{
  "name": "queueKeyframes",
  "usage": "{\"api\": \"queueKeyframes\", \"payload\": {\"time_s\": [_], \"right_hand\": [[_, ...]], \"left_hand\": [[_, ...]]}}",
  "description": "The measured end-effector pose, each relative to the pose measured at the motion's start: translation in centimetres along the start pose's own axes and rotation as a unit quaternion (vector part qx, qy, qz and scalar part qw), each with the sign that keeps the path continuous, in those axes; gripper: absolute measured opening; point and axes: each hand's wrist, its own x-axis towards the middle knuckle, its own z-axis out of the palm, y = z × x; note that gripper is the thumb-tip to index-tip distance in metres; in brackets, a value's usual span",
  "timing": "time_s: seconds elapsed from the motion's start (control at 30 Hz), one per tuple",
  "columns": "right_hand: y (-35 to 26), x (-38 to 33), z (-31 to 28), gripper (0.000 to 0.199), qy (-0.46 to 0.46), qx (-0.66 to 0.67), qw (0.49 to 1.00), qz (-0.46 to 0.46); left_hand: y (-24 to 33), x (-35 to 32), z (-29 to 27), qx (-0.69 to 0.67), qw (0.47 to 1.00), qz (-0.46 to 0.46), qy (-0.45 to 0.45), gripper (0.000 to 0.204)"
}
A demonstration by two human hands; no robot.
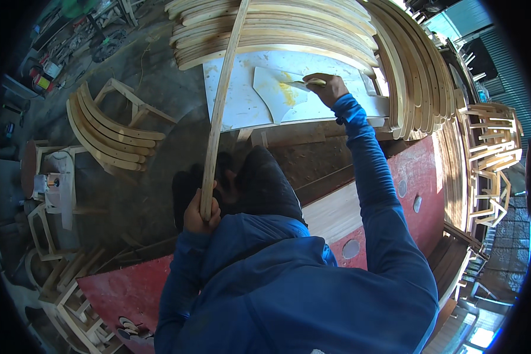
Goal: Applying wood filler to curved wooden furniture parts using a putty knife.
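Wooden strip (224,97), apparently steadied by left hand (202,215) curled round its near end; right hand (330,89) grips a tool (316,81) by yellow smears (287,92).

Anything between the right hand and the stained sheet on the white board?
Nothing visible, apart from the small tool that the right hand itself holds, pointing toward the stained sheet. The wood strip in the left hand passes left of the sheet in this view.

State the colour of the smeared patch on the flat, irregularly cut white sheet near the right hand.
The smeared patch is yellow-orange, seen best in the head view.
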Motion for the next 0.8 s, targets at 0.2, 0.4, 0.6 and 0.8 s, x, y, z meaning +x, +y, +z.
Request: {"api": "queueKeyframes", "payload": {"time_s": [0.2,0.4,0.6,0.8], "right_hand": [[-5.8,-4.1,-2.4,0.023,0.014,0.303,0.938,0.17],[-15.8,-11.1,-1.9,0.023,-0.026,0.362,0.921,0.139],[-20.2,-13.4,2.1,0.022,0.005,0.243,0.957,-0.157],[-20.5,-14.6,3.6,0.041,-0.035,0.153,0.95,-0.271]], "left_hand": [[0.2,-0.6,0.4,-0.017,0.999,0.011,-0.041,0.055],[-0.1,-0.7,0.0,-0.007,0.997,0.024,-0.078,0.055],[0.0,-1.1,0.5,0.014,0.997,0.032,-0.066,0.054],[0.0,-1.5,1.1,0.011,0.997,0.042,-0.058,0.053]]}}
